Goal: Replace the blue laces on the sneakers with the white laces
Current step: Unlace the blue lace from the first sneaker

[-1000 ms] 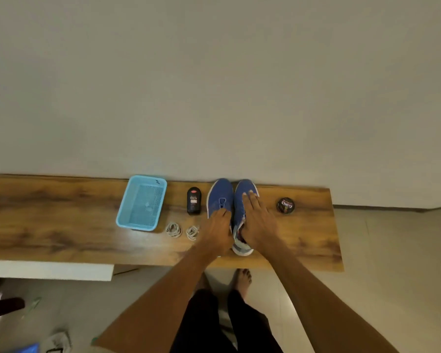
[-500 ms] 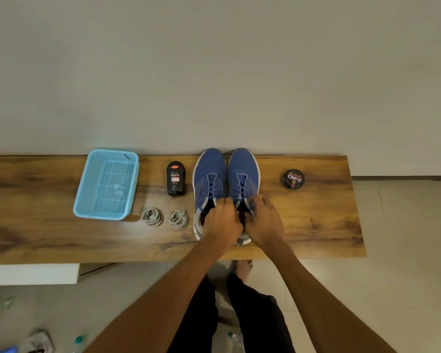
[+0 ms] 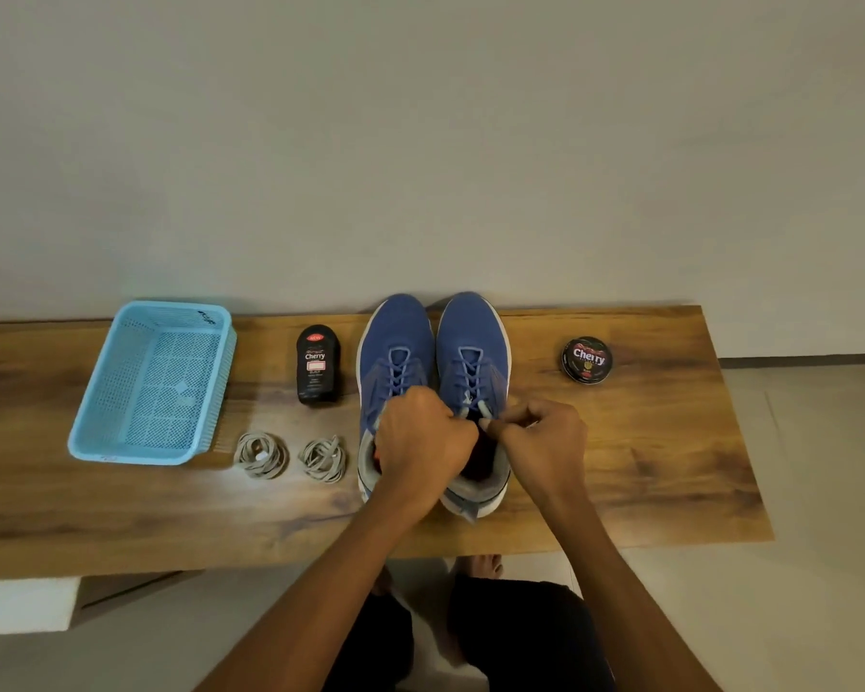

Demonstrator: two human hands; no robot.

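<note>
On the wooden bench (image 3: 620, 467) I had only begun — left hand (image 3: 423, 437) and right hand (image 3: 545, 442) pinched the right sneaker's (image 3: 473, 352) blue lace (image 3: 470, 379), white laces (image 3: 290, 454) untouched.

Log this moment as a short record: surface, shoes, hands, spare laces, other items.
surface: brown wooden bench top
shoes: pair of blue mesh sneakers, toes toward the wall, blue laces still threaded
left hand: fingers curled at the tongue of the right-side sneaker
right hand: pinch grip on a lace end
spare laces: two coiled white laces, untouched, left of the shoes
other items: light blue plastic basket; black polish bottle; round black polish tin
</note>
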